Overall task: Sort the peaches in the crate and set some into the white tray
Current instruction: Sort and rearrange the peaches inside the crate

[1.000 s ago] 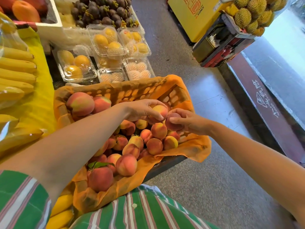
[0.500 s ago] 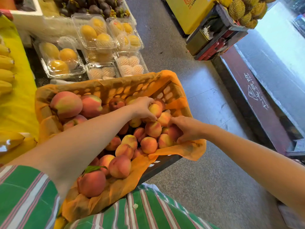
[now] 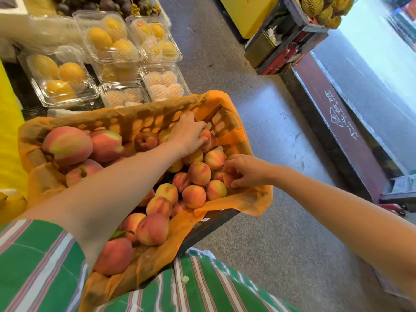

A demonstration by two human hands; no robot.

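**Both hands down among the peaches**

The crate (image 3: pixel 211 221), lined with orange paper (image 3: pixel 245 202), sits right in front of the person in the green striped shirt (image 3: pixel 40 266). It is heaped with peaches (image 3: pixel 193 195), the bigger ones toward the crate's far left corner and the smaller ones along its right side. The left hand (image 3: pixel 188 134) reaches into the crate's far right corner, its fingers curled over a reddish peach (image 3: pixel 209 140) close to the wall there. The right hand (image 3: pixel 249 171) is at the crate's right rim, thumb and fingertips pinching a small peach (image 3: pixel 228 180) at the edge of the heap. Just beyond the crate's far wall stand clear plastic boxes (image 3: pixel 112 39) of yellow fruit.
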